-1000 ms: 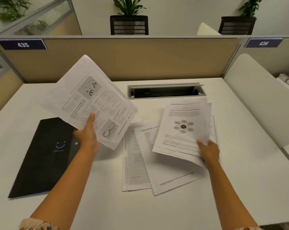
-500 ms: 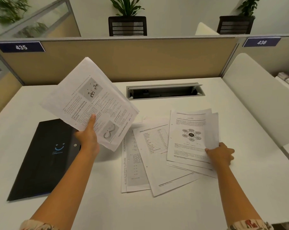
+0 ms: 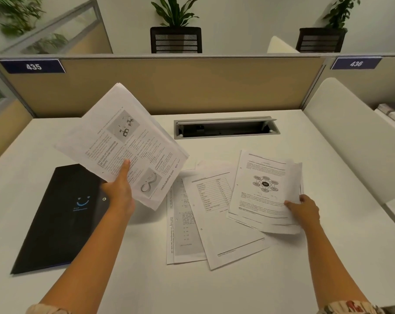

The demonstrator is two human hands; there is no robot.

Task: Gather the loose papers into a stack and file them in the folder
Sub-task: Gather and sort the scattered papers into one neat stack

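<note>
White desk (image 3: 328, 279) lying bare toward 6 o'clock, left hand (image 3: 120, 193) gripping raised printed sheets (image 3: 124, 141) over black folder (image 3: 56, 218) at 9, right hand (image 3: 304, 210) pinching diagram pages (image 3: 264, 189) by their 3 o'clock edge, loose papers (image 3: 214, 223) fanning between.

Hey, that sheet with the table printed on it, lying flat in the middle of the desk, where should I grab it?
Probably by its near right corner, coming in from your side. The table sheet lies flat; its far right part sits under the diagram pages in the right hand, and the left hand is full.
</note>
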